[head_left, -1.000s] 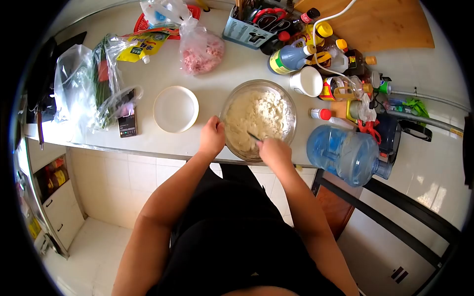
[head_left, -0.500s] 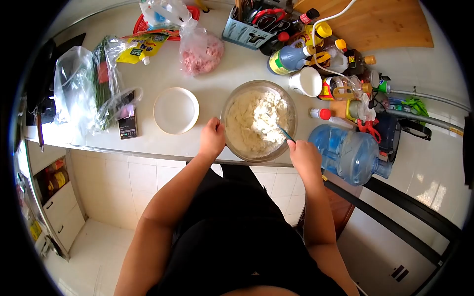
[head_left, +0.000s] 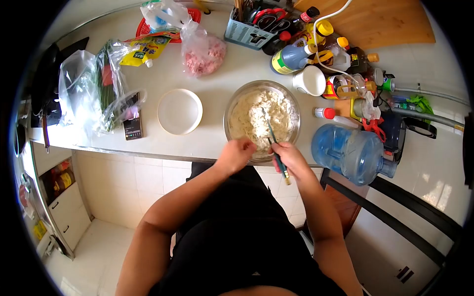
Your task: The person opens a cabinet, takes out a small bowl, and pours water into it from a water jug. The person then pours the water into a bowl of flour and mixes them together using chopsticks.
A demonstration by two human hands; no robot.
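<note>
Right hand gripping chopsticks over bowl of floury mixture, left hand curled nearby, grip unclear

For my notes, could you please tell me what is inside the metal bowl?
The metal bowl holds pale, clumpy mixture and part of a dark utensil; beneath the left hand, contents are hidden.

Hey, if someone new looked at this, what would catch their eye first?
Probably the round silver metal bowl at the front edge of the white counter, holding a crumbly white mixture, with dark chopsticks slanting into it from the right hand. Next, perhaps the big blue translucent plastic jug lying on its side to the bowl's right, and the clear plastic bag of pink mince farther back, to the bowl's left.
</note>
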